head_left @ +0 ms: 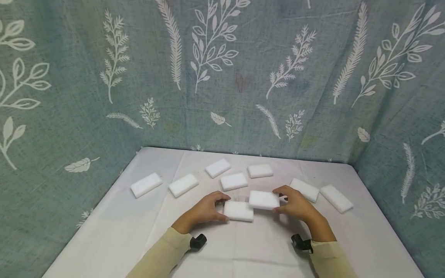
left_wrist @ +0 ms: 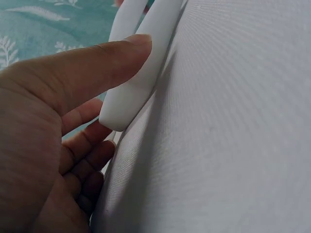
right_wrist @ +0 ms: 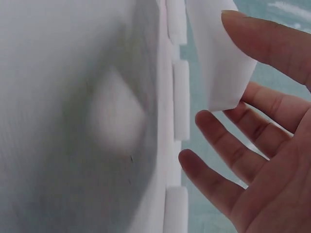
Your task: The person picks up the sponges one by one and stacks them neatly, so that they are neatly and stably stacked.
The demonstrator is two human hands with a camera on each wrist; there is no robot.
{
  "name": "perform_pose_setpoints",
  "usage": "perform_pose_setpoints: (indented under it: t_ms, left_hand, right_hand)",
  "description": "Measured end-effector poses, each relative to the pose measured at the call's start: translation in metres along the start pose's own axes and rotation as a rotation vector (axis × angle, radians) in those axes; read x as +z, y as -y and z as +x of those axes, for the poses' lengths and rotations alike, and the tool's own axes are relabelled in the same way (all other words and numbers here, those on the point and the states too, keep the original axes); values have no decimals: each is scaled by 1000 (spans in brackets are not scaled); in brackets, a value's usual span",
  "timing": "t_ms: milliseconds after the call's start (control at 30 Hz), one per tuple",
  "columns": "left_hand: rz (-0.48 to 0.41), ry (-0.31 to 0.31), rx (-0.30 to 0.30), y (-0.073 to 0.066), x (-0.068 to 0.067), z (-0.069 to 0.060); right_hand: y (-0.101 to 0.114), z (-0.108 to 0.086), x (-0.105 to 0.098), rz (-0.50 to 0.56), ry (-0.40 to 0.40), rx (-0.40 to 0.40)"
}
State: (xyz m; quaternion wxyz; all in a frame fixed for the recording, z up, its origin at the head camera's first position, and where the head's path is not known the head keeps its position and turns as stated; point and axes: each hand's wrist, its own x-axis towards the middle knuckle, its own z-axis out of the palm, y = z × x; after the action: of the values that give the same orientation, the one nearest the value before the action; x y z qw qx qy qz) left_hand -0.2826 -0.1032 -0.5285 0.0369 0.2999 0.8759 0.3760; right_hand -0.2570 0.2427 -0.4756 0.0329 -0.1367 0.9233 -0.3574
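My left hand (head_left: 206, 210) holds a white melamine sponge (head_left: 238, 212) by its left end, thumb at the near edge and fingers at the far edge. In the left wrist view that sponge (left_wrist: 131, 102) lies low at the cloth, partly behind the thumb. My right hand (head_left: 298, 204) pinches a second white sponge (head_left: 264, 200) by its right end. The right wrist view shows this sponge (right_wrist: 218, 63) raised off the table, with a shadow below. Its left corner overlaps the first sponge's right corner in the head view; whether they touch I cannot tell.
More white sponges lie scattered in an arc behind and beside the hands, among them one at far left (head_left: 146, 185), one at back centre (head_left: 234, 181) and one at right (head_left: 336, 198). A leaf-patterned green curtain (head_left: 243, 116) encloses the white-covered table (head_left: 194, 251).
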Motion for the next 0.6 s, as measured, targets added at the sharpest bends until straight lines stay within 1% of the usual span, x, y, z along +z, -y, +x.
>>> perform_pose_setpoints:
  t_ms: [67, 100, 200, 333, 433, 600]
  left_hand:
    - [0, 0, 0, -1, -1, -1]
    - [-5, 2, -4, -1, -1, -1]
    - [-31, -1, 0, -3, -2, -1]
    - [-65, 7, -22, -3, -4, -1]
    - [-65, 20, -45, -2, -5, -2]
    - [-48, 35, -43, -1, -7, -4]
  right_hand:
    - [4, 0, 3, -5, 4, -24]
    - [6, 0, 5, -1, 1, -23]
    - [9, 0, 7, 2, -13, -43]
    - [12, 1, 12, 30, -13, -65]
    - [14, 1, 17, 48, 3, -102]
    - [17, 3, 25, 37, 21, -160]
